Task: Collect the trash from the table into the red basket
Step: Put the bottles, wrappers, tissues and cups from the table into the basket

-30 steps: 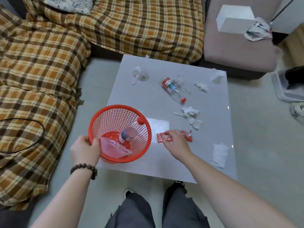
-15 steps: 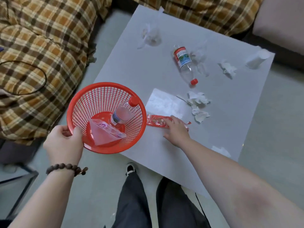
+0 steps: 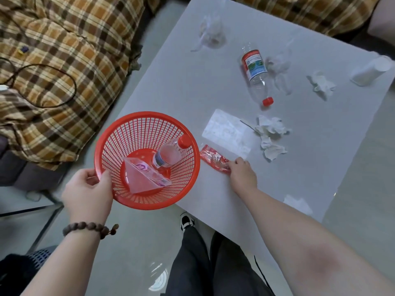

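The red basket (image 3: 147, 160) hangs at the table's (image 3: 192, 86) near left corner, partly past the edge, its rim clamped by the left hand (image 3: 87, 194), thumb inside and fingers under the outside. In it lie a small bottle (image 3: 170, 153) with a red cap and a clear triangular box (image 3: 145, 178), the box nearer the gripping thumb and the bottle leaning on the far wall.

Just right of the basket a red wrapper (image 3: 214, 162) lies flat on the table, its left end almost at the rim. The right hand (image 3: 242, 175) presses down on its right end with fingertips (image 3: 235, 164); whether the fingers have closed around it or only rest on top I cannot tell.

Beyond that hand lies a flat clear sheet (image 3: 226, 133), and to its right crumpled tissues (image 3: 270, 135). Farther off, a second bottle (image 3: 256, 74) lies on its side, cap toward the person, with clear film (image 3: 280, 69) beside it. A clear bag (image 3: 210, 34) sits near the far left edge, another tissue (image 3: 320, 84) and a tipped white cup (image 3: 372, 70) at the far right. A white scrap (image 3: 298, 205) lies right of the right forearm, near the table's edge
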`<action>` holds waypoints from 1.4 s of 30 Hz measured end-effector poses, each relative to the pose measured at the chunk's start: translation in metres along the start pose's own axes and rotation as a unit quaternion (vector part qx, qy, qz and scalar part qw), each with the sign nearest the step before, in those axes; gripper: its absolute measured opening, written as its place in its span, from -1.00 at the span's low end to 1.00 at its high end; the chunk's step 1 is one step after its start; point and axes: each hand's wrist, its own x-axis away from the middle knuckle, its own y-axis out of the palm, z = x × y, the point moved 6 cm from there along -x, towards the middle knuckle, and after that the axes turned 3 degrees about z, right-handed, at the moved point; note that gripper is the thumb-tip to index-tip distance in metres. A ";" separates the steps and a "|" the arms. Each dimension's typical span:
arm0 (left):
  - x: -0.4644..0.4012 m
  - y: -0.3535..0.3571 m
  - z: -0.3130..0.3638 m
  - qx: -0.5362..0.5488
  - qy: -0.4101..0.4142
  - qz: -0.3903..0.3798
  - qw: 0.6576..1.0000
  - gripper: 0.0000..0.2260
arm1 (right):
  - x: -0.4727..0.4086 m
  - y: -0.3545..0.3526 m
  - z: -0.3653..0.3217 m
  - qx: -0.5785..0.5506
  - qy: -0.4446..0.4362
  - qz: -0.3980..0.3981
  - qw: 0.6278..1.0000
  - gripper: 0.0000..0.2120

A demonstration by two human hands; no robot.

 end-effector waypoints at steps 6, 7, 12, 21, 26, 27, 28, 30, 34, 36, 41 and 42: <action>0.013 -0.001 0.019 -0.004 -0.009 0.004 1.000 -0.91 | 0.037 -0.069 -0.010 -0.245 0.060 0.132 0.959 -0.73; 0.015 -0.001 0.023 -0.006 -0.009 0.006 1.000 -0.91 | 0.047 -0.083 -0.013 -0.270 0.064 0.164 0.947 -0.73; 0.030 0.010 0.035 0.017 -0.021 -0.043 0.999 -0.91 | 0.091 -0.144 -0.046 -0.308 -0.013 0.244 0.920 -0.71; 0.073 0.027 0.046 0.057 -0.002 -0.155 0.986 -0.91 | 0.089 -0.110 -0.122 -0.089 -0.120 0.068 0.986 -0.70; 0.073 0.031 0.053 0.039 0.024 -0.166 0.985 -0.91 | 0.104 -0.095 -0.119 -0.098 -0.137 0.013 0.986 -0.53; 0.072 0.032 0.055 0.034 0.031 -0.164 0.985 -0.91 | 0.109 -0.099 -0.115 -0.117 -0.141 0.028 0.983 -0.54; 0.070 0.033 0.057 0.030 0.036 -0.164 0.985 -0.91 | 0.114 -0.103 -0.109 -0.145 -0.144 0.050 0.978 -0.56; 0.068 0.036 0.060 0.023 0.042 -0.166 0.985 -0.90 | 0.126 -0.114 -0.093 -0.206 -0.141 0.109 0.962 -0.62; 0.065 0.043 0.065 0.007 0.052 -0.168 0.984 -0.89 | 0.146 -0.110 -0.025 -0.232 -0.070 0.216 0.946 -0.71; 0.065 0.046 0.067 -0.004 0.058 -0.164 0.985 -0.86 | 0.150 -0.085 0.024 -0.209 0.013 0.196 0.958 -0.70; 0.071 0.052 0.072 -0.011 0.071 -0.164 0.984 -0.85 | 0.153 -0.009 0.123 -0.137 0.190 0.027 0.972 -0.47; 0.071 0.053 0.073 -0.013 0.075 -0.162 0.984 -0.86 | 0.149 0.000 0.132 -0.127 0.194 0.017 0.972 -0.43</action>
